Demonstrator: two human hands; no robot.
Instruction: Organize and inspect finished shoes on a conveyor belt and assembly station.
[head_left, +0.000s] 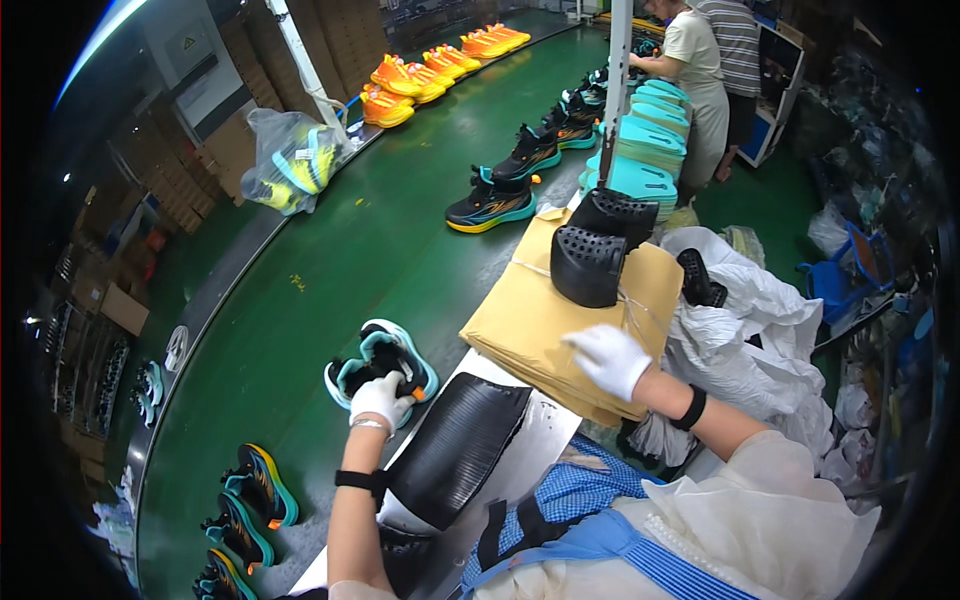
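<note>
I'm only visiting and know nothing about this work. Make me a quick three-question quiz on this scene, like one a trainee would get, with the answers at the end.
1. What rests on the tan stack?
A) Orange shoes
B) Black perforated pieces
C) A clear plastic bag

2. True or false: the left hand and the right hand are both white-gloved.

3. Which things lie right under the left hand?

Key:
1. B
2. True
3. Black, turquoise and white shoes
</note>
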